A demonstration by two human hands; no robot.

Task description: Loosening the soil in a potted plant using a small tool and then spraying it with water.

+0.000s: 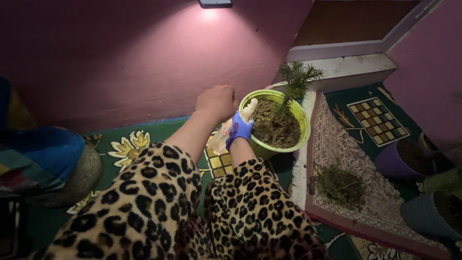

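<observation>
A yellow-green plastic pot filled with dark soil stands on the patterned carpet, with a small conifer seedling upright in it. My right hand, in a blue glove, grips a translucent spray bottle whose white nozzle points at the soil by the pot's near rim. My bare left hand is curled into a fist just left of the pot's rim, and nothing shows in it. Both arms wear leopard-print sleeves.
A heap of green plant trimmings lies on the rug right of the pot. A purple pot and a grey-blue pot stand far right. A round stone under colourful cloth sits left. Behind are a pink wall and a raised step.
</observation>
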